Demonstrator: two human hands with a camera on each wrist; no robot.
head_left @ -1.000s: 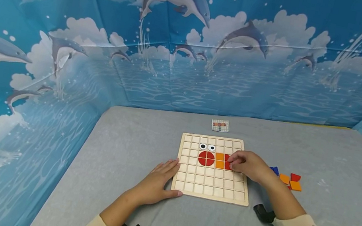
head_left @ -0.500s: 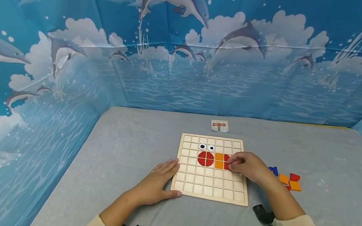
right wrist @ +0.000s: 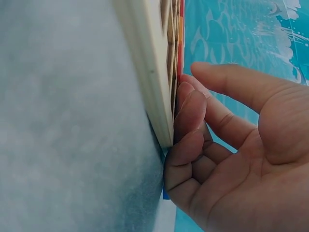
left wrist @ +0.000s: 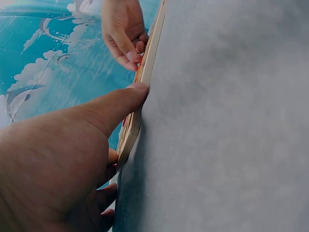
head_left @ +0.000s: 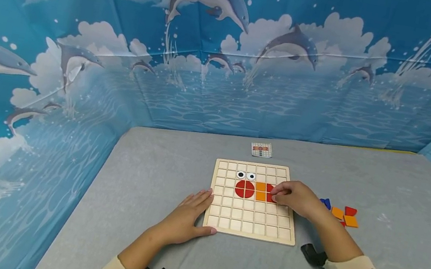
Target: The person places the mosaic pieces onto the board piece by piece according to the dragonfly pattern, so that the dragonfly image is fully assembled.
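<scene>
A square wooden grid board (head_left: 253,227) lies on the grey table, carrying two white eye tiles (head_left: 245,175), a red disc of quarter pieces (head_left: 245,189), orange square tiles (head_left: 260,191) and red rounded tiles (head_left: 269,193). My left hand (head_left: 185,218) steadies the board's near left corner, thumb on the front edge (left wrist: 145,72) and fingers spread along the left side. At the board's right side, my right hand (head_left: 295,199) touches a red tile (right wrist: 180,63) with its index fingertip. The thumb stands apart from it in the right wrist view, the other fingers loosely bent.
Loose blue, orange and red tiles (head_left: 350,221) lie to the right of the board, partly behind the right forearm. A small printed pattern card (head_left: 262,150) sits beyond the board's far edge. A dolphin-print curtain (head_left: 224,83) hangs behind the table.
</scene>
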